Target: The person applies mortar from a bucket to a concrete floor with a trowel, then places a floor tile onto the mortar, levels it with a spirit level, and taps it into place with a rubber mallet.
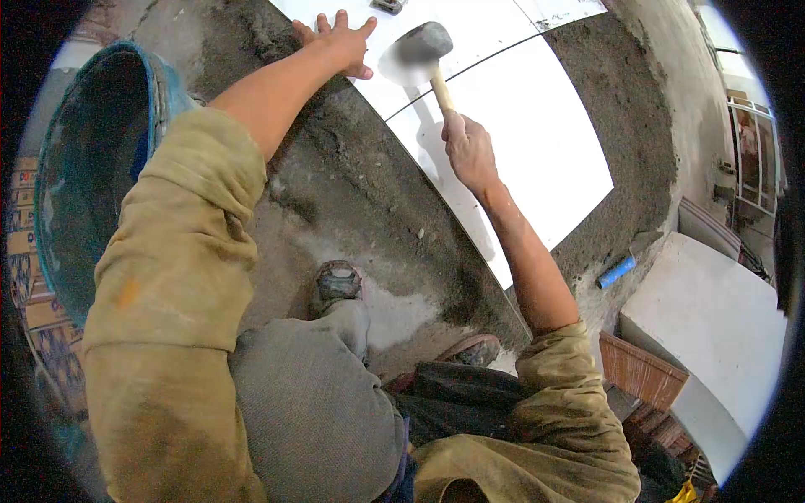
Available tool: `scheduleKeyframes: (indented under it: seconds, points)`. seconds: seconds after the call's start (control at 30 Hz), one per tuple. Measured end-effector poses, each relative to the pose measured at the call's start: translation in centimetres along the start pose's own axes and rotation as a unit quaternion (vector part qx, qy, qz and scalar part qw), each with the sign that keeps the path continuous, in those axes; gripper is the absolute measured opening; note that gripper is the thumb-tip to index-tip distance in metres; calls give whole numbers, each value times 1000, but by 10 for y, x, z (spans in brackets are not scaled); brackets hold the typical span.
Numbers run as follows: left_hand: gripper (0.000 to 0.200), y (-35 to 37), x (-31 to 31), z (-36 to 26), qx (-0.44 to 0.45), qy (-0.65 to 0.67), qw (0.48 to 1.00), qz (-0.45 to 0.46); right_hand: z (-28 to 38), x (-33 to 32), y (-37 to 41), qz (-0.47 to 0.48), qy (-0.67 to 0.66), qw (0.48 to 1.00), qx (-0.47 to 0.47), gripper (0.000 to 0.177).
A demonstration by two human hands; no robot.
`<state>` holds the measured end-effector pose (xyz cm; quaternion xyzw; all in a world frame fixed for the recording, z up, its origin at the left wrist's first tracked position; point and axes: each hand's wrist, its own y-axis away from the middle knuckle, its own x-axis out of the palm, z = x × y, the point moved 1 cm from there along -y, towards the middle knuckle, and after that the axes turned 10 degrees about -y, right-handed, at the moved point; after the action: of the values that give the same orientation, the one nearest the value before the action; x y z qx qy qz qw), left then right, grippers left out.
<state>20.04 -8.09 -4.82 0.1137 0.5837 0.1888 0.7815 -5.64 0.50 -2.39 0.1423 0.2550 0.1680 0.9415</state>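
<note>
My right hand [471, 155] is wrapped round the wooden handle of a rubber mallet [425, 44], whose dark, pale-smeared head is over the white floor tiles [537, 126]. My left hand [337, 44] lies with fingers spread on the edge of the tile to the left of the mallet head. Thin dark joints run between the tiles. Grey mortar [369, 176] borders them on the near side, and more mortar [616, 109] lies along the far right.
A large teal tub [52, 193] stands at the left by printed tile boxes [23, 243]. To the right are a trowel with a blue handle [617, 272], a white block-like surface [704, 310] and a brown tile [641, 369]. A small dark object [387, 6] sits on the tiles at the top.
</note>
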Motion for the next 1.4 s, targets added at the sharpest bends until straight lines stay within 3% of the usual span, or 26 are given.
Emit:
scheduleKeyframes:
  seconds: [0.13,0.2,0.57,0.63,0.8,0.93,1.23,1.4]
  points:
    - [100,1,-1,0,2,6,1000,5,-7,4,-7,16,4,1000,26,60]
    - [100,3,-3,2,7,8,1000,1,-7,4,-4,-7,-12,999,-38,56]
    - [102,10,-14,3,24,10,999,32,-21,2,-16,-22,9,999,-35,52]
    - [101,11,-19,3,26,-1,999,39,-13,-4,-19,7,-57,998,-27,49]
    - [99,14,-20,4,28,-5,999,38,-6,-14,-24,-22,39,996,-73,45]
    - [100,13,-15,3,22,-4,999,34,-8,-15,-20,-55,-6,998,-27,48]
    - [99,13,-13,5,26,-5,1000,13,-9,-7,-13,-20,10,999,-33,50]
    - [101,14,-21,3,21,-2,999,35,-11,-15,-25,-52,-7,999,-14,49]
